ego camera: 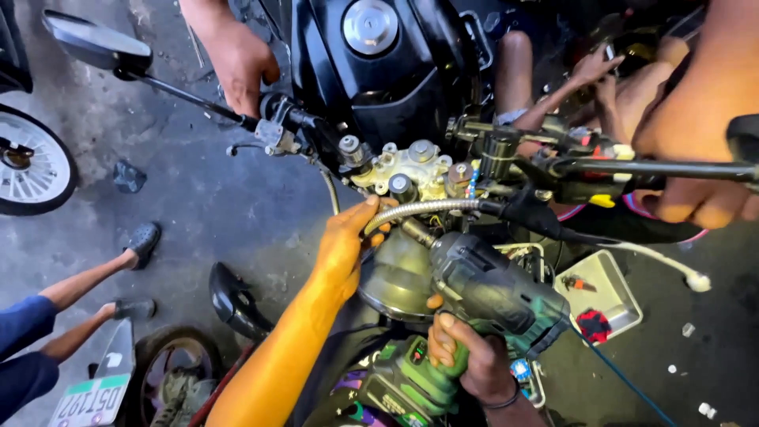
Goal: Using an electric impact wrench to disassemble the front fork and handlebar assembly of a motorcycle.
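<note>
Impact driver (490,292) sits low centre, dark green body, nose angled up-left at the motorcycle's steering head. Right hand (470,356) is wrapped tight round its grip, fingers closed on the handle. Bit tip is hidden behind the flexible metal cable (423,209), so I can't tell which fastener it's seated on.

Left hand (344,245) reaches up from below, thumb and fingers pinched on that cable, holding it just off the driver's nose.

Target zone: top yoke (411,170), pale metal, several bolt heads and a stem nut showing. Black fuel tank (379,55) above it with round filler cap.

Step in hand, as I read it: lining the driver up on a yoke fastener while keeping the cable clear. Next move would need the bit squared on the bolt head and the cable kept out of the spin path; slip risk looks real at that angle.

Other people: one hand (241,59) grips the handlebar (285,115) top left, near the mirror (95,43). Another person's hand (696,150) holds the opposite bar end at right. Sandalled feet (138,245) at left.

White tray (613,273) with small parts lies on the concrete floor (198,198), right of the driver.
</note>
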